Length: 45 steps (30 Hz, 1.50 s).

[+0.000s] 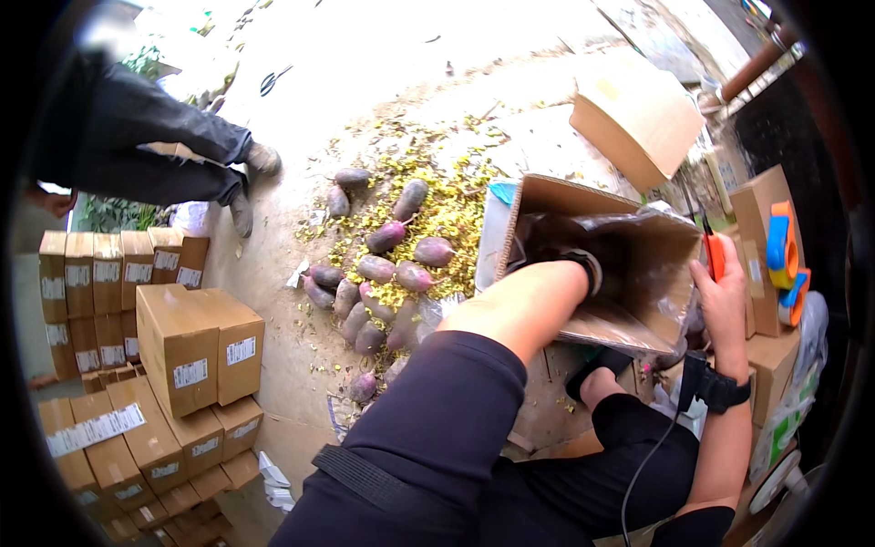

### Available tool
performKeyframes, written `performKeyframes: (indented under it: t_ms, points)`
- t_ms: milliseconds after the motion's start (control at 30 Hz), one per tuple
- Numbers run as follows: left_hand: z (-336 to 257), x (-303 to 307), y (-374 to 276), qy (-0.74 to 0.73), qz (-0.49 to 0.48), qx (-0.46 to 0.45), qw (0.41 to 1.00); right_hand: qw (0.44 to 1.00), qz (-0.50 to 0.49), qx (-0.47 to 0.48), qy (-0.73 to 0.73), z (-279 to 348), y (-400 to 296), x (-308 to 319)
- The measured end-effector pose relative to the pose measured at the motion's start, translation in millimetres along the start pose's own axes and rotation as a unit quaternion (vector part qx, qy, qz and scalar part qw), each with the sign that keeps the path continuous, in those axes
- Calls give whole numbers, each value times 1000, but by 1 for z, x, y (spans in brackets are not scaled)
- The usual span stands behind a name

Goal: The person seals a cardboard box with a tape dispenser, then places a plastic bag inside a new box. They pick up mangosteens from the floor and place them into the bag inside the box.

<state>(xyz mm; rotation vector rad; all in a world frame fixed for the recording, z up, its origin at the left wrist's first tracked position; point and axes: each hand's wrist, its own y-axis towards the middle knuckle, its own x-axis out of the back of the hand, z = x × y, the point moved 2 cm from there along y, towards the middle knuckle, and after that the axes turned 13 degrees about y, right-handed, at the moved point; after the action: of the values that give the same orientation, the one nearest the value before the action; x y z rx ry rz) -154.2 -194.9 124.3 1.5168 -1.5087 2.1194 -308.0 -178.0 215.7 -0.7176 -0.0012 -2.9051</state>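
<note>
An open cardboard box [660, 229] is tilted in front of me, with clear plastic film [646, 301] along its inside. My left forearm reaches into it past a wristband [589, 270]; the left hand is hidden in the dark interior, so what it touches cannot be seen. At the box's right edge, my right hand [726, 284] grips the orange handle of a cutting tool [715, 254], its dark blades upward. The right thumb rests by the cardboard rim. Left of the box, several dark purple oval root vegetables [376, 268] lie among yellow-green plant scraps [451, 212].
Stacked cardboard boxes [174, 335] with printed labels stand at left. A person in dark trousers [171, 130] stands beyond them. Scissors [272, 81] lie on the floor. A closed carton [639, 116] is behind the box; tape dispensers [779, 239] sit on cartons at right.
</note>
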Motion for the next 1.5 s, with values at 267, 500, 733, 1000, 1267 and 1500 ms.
performKeyframes:
  t_ms: [267, 500, 733, 1000, 1267, 1500]
  points:
    - [18, 50, -103, -144, -171, -49, 973, 999, 24, 15, 28, 1, 4, -7]
    - [83, -120, -270, -455, -473, 153, 739, 999, 32, -16, -13, -6, 9, 4]
    - [-20, -498, -357, -656, -343, 591, 320, 998, 19, -2, -66, -15, 25, 11]
    - [-83, -600, -355, -684, -297, 661, 81, 991, -1, -105, -84, 0, 20, 1]
    - [18, -605, -355, -512, -282, 797, 154, 993, -17, -86, -85, -2, 18, -6]
    - [158, -507, -336, -262, -373, 725, 516, 989, -49, -100, -101, -4, 17, 6]
